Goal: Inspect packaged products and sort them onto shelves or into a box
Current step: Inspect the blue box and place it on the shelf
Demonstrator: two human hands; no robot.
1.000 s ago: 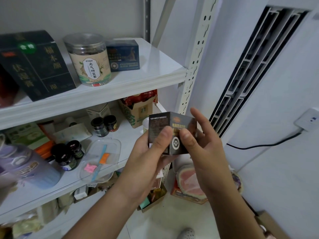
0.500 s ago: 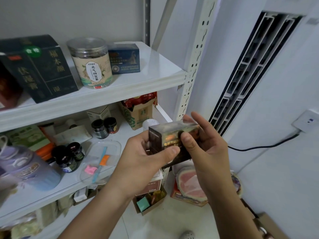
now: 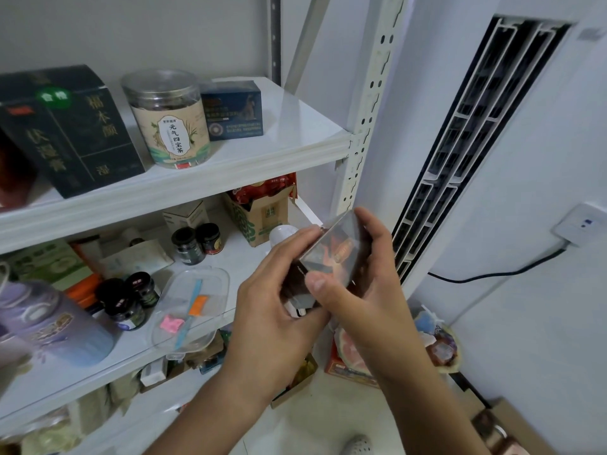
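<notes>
The box (image 3: 331,254) is turning again; a second ago its dark front with the round white mark faced the camera, and now a glossy face with orange print shows, tilted; so the inspection is running on, face by face, and by my read no sorting has begun. Both hands have it: the left hand (image 3: 272,310) grips the left end, fingers curled over the top edge; the right hand (image 3: 371,290) wraps the far right side, thumb pressing the near corner. The box hangs in the air between the two hands, just in front of the right end of the middle shelf (image 3: 243,257) and below the top shelf (image 3: 295,126), touching neither; the top shelf has bare room right of the blue carton (image 3: 233,110); a likely spot, though that's a guess.
</notes>
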